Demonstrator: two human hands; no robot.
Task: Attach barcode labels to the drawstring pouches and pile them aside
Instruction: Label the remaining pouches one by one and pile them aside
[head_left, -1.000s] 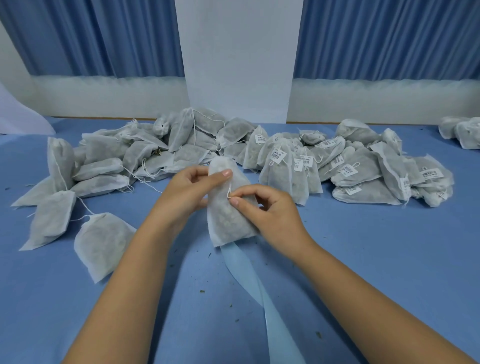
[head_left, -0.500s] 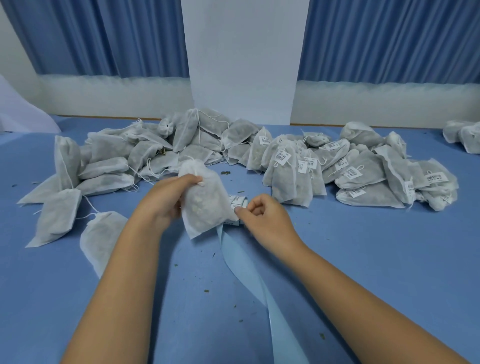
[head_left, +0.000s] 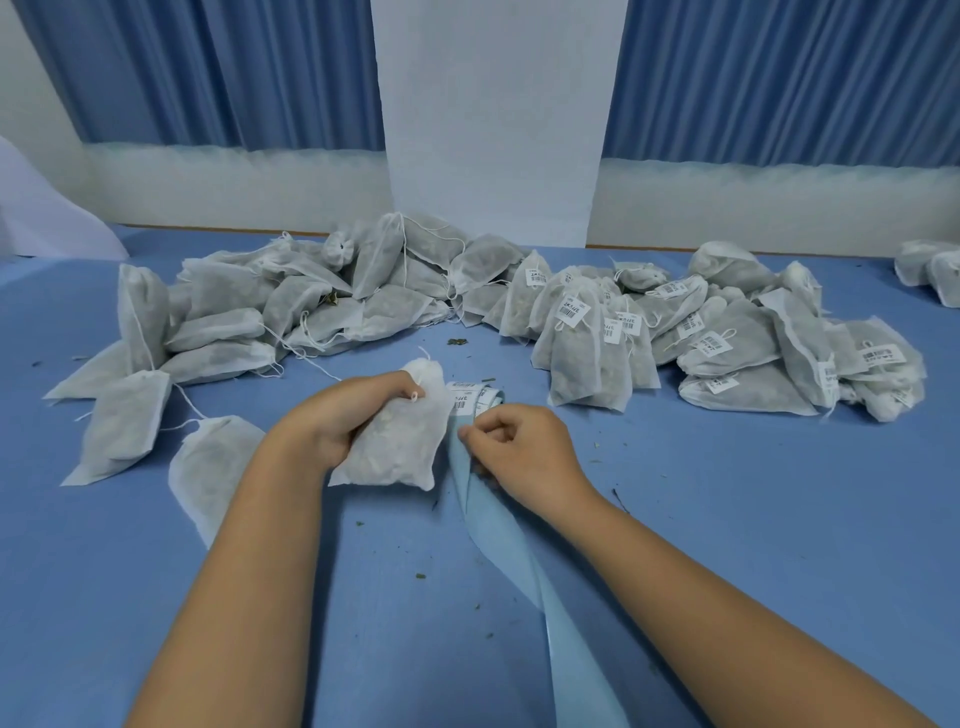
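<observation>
Two hands are working close together in front of you, near each other but not touching. Your left hand (head_left: 353, 426) has its fingers curled round one drawstring pouch (head_left: 400, 457), gripping it along its left side just below the gathered neck. The pouch is held above the blue table (head_left: 779, 545), tilted so the neck points away from you and the flat bottom edge faces you. It is thin white fabric, slightly see-through, with pale lumpy contents showing as a bulge in the middle. A small loop of its white cord sits by your fingertips.

Your right hand (head_left: 519, 447) is just right of the pouch, its fingers curled and pinching the pale blue backing strip (head_left: 524, 561) near its far end. There the strip curls over and carries white barcode labels (head_left: 464, 397), just behind the pouch. You cannot tell whether a label is lifted between the fingertips. The strip runs back toward you between your forearms.

Beyond your hands, a heap of plain pouches (head_left: 260, 312) lies to the left. A heap of labelled pouches (head_left: 701, 343) lies to the right.
</observation>
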